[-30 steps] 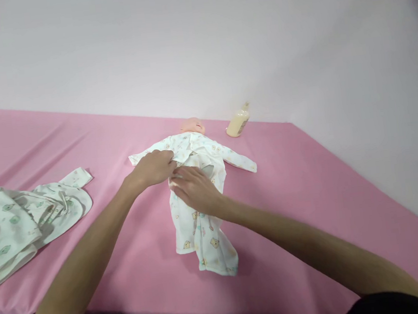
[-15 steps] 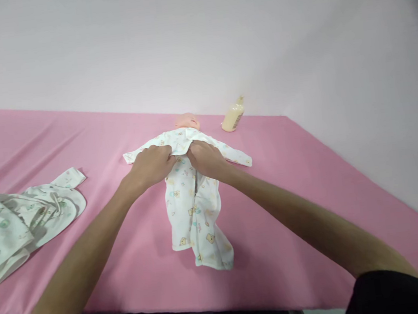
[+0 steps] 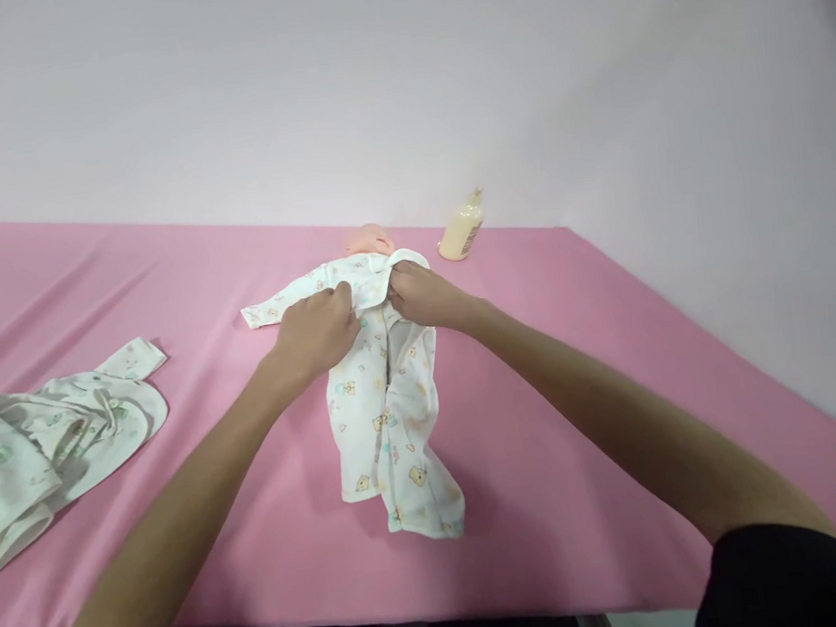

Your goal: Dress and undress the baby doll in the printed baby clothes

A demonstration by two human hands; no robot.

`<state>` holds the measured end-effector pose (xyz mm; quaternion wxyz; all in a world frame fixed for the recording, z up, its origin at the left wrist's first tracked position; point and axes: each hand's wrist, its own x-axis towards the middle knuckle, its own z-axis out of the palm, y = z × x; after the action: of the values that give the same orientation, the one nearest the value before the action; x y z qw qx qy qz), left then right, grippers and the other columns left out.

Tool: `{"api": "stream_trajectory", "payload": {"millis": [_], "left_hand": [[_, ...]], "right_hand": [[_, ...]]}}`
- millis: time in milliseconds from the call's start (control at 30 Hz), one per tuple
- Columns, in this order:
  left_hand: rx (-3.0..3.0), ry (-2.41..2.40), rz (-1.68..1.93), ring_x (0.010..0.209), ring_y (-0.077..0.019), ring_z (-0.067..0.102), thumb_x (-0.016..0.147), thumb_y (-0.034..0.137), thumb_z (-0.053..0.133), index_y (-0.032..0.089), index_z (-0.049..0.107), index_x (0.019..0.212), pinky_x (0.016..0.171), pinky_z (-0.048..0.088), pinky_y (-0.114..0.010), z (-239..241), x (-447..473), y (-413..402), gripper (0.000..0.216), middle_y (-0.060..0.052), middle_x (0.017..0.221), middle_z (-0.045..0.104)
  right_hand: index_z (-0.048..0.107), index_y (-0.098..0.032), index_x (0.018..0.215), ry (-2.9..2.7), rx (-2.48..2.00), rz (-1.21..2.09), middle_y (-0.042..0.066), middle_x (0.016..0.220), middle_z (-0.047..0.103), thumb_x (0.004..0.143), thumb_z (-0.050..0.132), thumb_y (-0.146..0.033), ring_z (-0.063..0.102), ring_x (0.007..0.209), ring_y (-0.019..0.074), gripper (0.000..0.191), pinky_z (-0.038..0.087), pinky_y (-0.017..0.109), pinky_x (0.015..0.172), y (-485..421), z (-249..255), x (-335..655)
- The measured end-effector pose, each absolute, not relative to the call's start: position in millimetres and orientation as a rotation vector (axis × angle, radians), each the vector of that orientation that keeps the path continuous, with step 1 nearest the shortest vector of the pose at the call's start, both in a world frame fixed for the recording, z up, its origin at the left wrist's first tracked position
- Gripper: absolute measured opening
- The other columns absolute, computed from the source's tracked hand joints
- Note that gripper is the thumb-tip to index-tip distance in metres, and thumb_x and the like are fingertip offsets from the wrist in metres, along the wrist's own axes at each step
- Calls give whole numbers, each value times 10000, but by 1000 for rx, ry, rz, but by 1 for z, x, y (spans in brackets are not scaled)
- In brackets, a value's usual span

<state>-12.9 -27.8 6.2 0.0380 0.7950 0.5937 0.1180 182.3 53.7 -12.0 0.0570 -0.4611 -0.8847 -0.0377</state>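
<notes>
A baby doll (image 3: 369, 238) lies on its back on the pink table (image 3: 581, 355), dressed in a white printed romper (image 3: 386, 398). My left hand (image 3: 318, 330) is closed on the romper's left chest flap. My right hand (image 3: 422, 293) pinches the right flap near the collar, where the fabric is folded up. Both hands meet at the doll's chest. Only the top of the doll's head shows beyond the collar. The romper's right sleeve is hidden behind my right hand.
A small cream bottle (image 3: 461, 232) lies on its side just right of the doll's head. A crumpled pile of white printed baby clothes (image 3: 41, 447) sits at the left near the table's front edge. A pale wall rises behind the table.
My right hand moved up from the romper's belly to the collar and gripped the right flap. The romper's front has closed over the body, and its right sleeve has gone out of sight.
</notes>
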Motion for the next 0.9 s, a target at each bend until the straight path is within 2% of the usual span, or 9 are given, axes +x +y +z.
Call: {"api": "stream_trajectory", "payload": {"millis": [100, 200, 367, 500, 567, 700, 767, 833, 900], "left_hand": [[2531, 1840, 474, 1042, -281, 606, 958, 265, 479, 154, 478, 1284, 778, 443, -346, 3, 7, -21, 344, -147, 1173, 627], [2641, 1882, 521, 1160, -293, 572, 978, 215, 470, 149, 491, 1316, 875, 463, -366, 2, 29, -8, 345, -172, 1256, 595], [2719, 1884, 397, 1094, -253, 632, 952, 46, 400, 136, 622, 1076, 881, 483, -336, 3, 49, 10, 270, -138, 1066, 672], [2666, 1918, 336, 1017, -255, 679, 946, 47, 407, 111, 616, 1100, 800, 504, -318, 3, 49, 12, 267, -129, 965, 695], [2673, 1942, 352, 1048, -268, 672, 954, 81, 431, 99, 592, 1175, 803, 510, -327, 1, 48, 13, 274, -139, 1001, 697], [2757, 1967, 361, 1134, -285, 631, 959, 126, 472, 109, 596, 1217, 864, 507, -350, -3, 53, 21, 287, -167, 1141, 667], [2777, 1960, 323, 1154, -296, 619, 952, 117, 475, 106, 631, 1173, 877, 504, -364, -6, 57, 29, 270, -182, 1160, 652], [2786, 1946, 286, 1147, -300, 617, 950, 115, 477, 104, 657, 1135, 866, 504, -369, -8, 59, 38, 259, -189, 1155, 646], [2797, 1934, 266, 1113, -295, 626, 969, 142, 466, 111, 670, 1117, 843, 505, -366, -10, 60, 45, 255, -185, 1142, 644]], "right_hand": [[615, -122, 948, -2789, -1221, -61, 148, 1041, 644, 848, 420, -46, 533, 903, 226, 232, 405, 321, 758, 57, -6, 187], [633, -128, 935, -2771, -1292, -215, 142, 1044, 647, 881, 452, -79, 530, 869, 226, 196, 365, 321, 684, 57, -8, 188], [672, -109, 910, -2678, -1283, -672, 169, 974, 641, 939, 415, -70, 526, 892, 266, 262, 335, 369, 731, 60, -27, 191], [657, -121, 913, -2529, -1235, -771, 172, 985, 621, 975, 414, -151, 508, 920, 291, 253, 332, 393, 777, 62, -38, 198], [637, -112, 992, -2391, -1313, -718, 183, 1045, 610, 965, 494, -258, 505, 952, 307, 206, 343, 400, 806, 62, -42, 202], [568, -123, 1125, -2185, -1402, -472, 180, 1133, 597, 893, 621, -401, 512, 1022, 323, 367, 366, 408, 853, 62, -47, 214], [561, -159, 1049, -2159, -1418, -293, 143, 1072, 613, 876, 639, -408, 527, 970, 291, 313, 375, 388, 832, 62, -50, 219], [526, -200, 877, -2157, -1440, -57, 83, 925, 608, 876, 637, -404, 520, 848, 237, 232, 372, 346, 752, 63, -51, 223], [449, -219, 751, -2122, -1439, 168, 35, 806, 564, 880, 632, -404, 482, 753, 193, 291, 347, 313, 675, 65, -52, 227]]}}
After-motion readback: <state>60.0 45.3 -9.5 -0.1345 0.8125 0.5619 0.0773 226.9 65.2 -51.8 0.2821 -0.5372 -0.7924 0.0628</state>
